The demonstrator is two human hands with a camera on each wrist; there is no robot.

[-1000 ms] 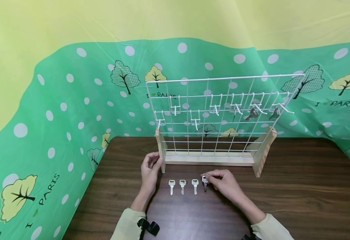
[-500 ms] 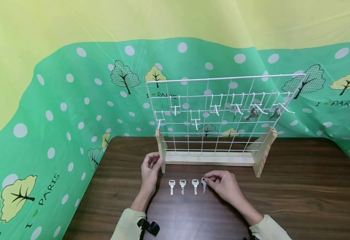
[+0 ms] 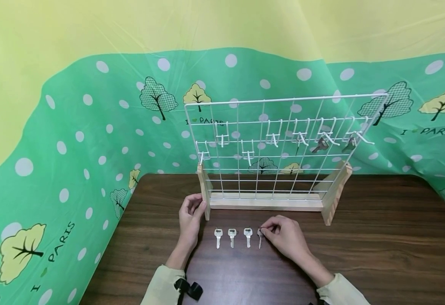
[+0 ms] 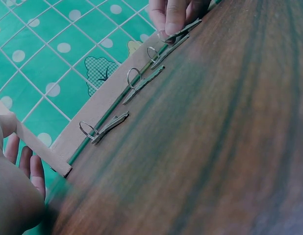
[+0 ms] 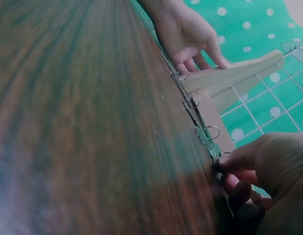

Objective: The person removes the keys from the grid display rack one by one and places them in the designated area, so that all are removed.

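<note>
In the head view my right hand [image 3: 285, 233] pinches a silver key [image 3: 260, 240] at its head, low over the table. To its left lie three more silver keys, the left key [image 3: 218, 238], the middle key [image 3: 232, 238] and the right key [image 3: 248, 237], in a row. Small rings stand up from these keys, as with the nearest key [image 4: 112, 127] in the left wrist view. My left hand [image 3: 189, 218] holds the left wooden support [image 3: 205, 197] of a white wire rack [image 3: 276, 181] between thumb and fingers.
Several white hooks, such as one hook [image 3: 272, 139], hang on the rack's grid. Dark keys, including one key [image 3: 321, 144], hang on hooks at the right. A pale wooden bar [image 3: 266, 206] joins the supports. The brown table [image 3: 398, 245] meets a green patterned cloth [image 3: 93, 148] behind.
The key in my right hand has turned, so that it now shows edge-on, its blade pointing toward me. My right hand has shifted slightly. The left hand stays on the support.
</note>
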